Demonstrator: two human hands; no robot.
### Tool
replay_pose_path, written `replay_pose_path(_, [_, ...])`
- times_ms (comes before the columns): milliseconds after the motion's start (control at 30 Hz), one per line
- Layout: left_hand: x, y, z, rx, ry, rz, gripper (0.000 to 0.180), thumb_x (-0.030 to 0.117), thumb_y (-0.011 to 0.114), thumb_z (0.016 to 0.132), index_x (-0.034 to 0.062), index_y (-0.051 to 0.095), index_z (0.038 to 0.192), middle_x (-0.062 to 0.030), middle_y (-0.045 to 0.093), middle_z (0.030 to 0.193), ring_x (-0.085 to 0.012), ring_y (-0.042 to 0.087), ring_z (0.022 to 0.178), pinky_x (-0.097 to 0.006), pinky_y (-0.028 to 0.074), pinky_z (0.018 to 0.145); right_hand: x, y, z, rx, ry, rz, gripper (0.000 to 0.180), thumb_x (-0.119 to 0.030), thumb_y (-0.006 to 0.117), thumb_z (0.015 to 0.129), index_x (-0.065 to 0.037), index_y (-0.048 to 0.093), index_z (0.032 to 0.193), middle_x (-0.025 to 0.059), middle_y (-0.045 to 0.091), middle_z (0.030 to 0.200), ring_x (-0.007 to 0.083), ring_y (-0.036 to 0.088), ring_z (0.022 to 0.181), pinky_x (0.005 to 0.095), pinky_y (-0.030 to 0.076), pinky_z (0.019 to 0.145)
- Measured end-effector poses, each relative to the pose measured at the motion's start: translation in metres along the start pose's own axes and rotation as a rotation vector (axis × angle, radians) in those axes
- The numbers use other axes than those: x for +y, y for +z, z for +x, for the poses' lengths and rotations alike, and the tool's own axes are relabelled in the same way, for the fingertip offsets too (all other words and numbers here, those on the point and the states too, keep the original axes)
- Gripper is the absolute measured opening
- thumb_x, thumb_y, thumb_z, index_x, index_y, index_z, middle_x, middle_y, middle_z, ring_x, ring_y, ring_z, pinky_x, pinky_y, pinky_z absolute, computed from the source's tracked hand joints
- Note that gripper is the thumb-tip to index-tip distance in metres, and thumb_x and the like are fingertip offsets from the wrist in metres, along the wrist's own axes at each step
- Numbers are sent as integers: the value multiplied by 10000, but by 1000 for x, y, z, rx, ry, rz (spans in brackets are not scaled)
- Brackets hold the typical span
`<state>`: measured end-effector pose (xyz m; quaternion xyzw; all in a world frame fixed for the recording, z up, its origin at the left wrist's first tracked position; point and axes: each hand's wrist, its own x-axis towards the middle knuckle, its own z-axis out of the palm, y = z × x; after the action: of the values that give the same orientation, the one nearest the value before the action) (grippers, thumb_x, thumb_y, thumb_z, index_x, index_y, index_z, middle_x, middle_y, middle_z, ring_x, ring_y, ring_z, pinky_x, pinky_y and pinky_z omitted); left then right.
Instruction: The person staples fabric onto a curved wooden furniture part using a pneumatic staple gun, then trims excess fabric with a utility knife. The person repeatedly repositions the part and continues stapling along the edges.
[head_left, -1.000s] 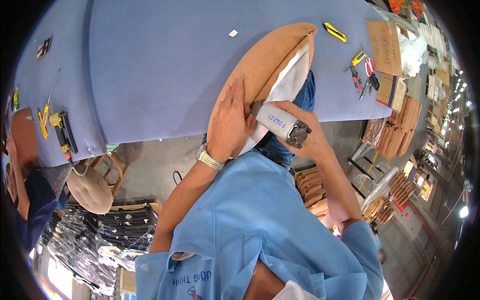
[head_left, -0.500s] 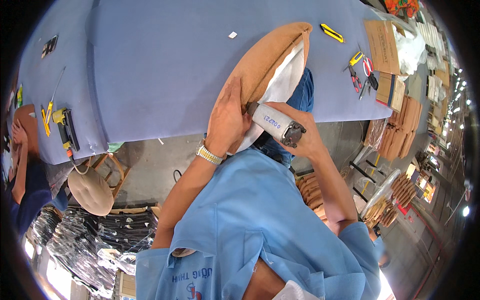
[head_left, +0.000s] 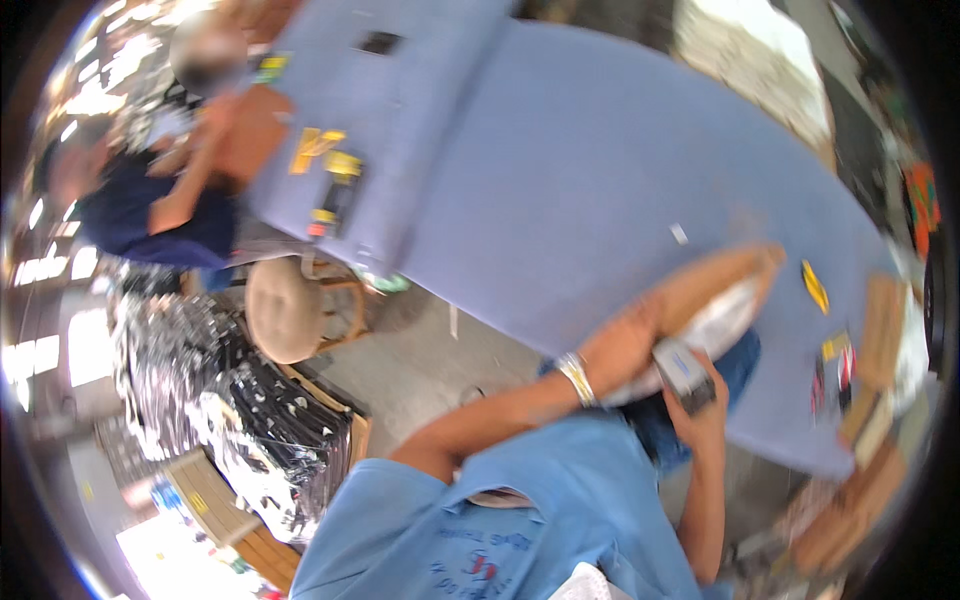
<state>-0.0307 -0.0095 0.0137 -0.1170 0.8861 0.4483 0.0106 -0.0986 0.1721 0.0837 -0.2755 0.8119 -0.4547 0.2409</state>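
A brown upholstered cushion [head_left: 712, 278] with a white underside [head_left: 724, 316] stands tilted at the near edge of the blue-covered table [head_left: 580, 180], against my jeans [head_left: 740, 370]. My left hand [head_left: 622, 348], with a metal watch at its wrist, is closed on the cushion's near end; motion smears its fingers. In my right hand [head_left: 706, 412] is a grey staple gun [head_left: 682, 368] with a dark end cap. It is close to the cushion's edge beside my left hand. Whether its nose touches the cushion is hidden.
A yellow cutter [head_left: 816, 288] and hand tools [head_left: 832, 370] lie to the right, near cardboard boxes [head_left: 880, 330]. To the left are a yellow-black staple gun [head_left: 338, 190] and a round beige stool cushion [head_left: 285, 310]. Another person [head_left: 165, 215] works at the far left.
The view has swung left, so the table appears tilted and the cushion and my hands sit farther right. Both hands keep their hold, and more of the other person shows.
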Motion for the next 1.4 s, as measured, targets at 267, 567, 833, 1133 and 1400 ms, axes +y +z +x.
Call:
replay_pose_path(267, [-15,-32,-24,-200,41,-165,886,288,637,983,67,124,1671,-260,287,1676,-372,282,1565,-462,314,1251,-31,8,10,-41,53,-29,417,-26,741,775,-4,656,1183,186,746,1006,293,748,988,382,556,901])
replay_pose_path(567, [-81,8,2,-368,-215,-662,799,666,244,1084,131,212,1676,-153,189,1736,-321,122,1614,-448,98,1319,-13,5,-6,65,92,142,404,22,709,790,33,619,1184,113,688,898,137,612,571,291,507,517])
replay_pose_path(833, [-42,2,-22,-327,-213,-664,784,667,240,1081,191,124,1693,-124,17,1765,-322,-43,1622,-495,46,1316,25,-9,-1,-69,192,150,560,43,752,821,22,541,1339,136,680,1058,128,655,718,245,529,511])
replay_pose_path(1133, [-30,14,-46,-130,-23,-532,831,529,466,1078,133,69,1691,-254,33,1735,-370,5,1621,-490,99,1305,-15,-6,11,-87,-68,-32,466,60,707,749,0,637,1206,120,717,1006,216,701,913,327,556,841])
replay_pose_path(1400, [0,0,-52,-62,-209,-381,894,274,671,1004,66,106,1664,-306,215,1677,-422,244,1566,-469,257,1278,-28,-6,9,-106,29,-41,466,4,704,750,-4,647,1213,163,745,1047,252,734,998,358,552,910])
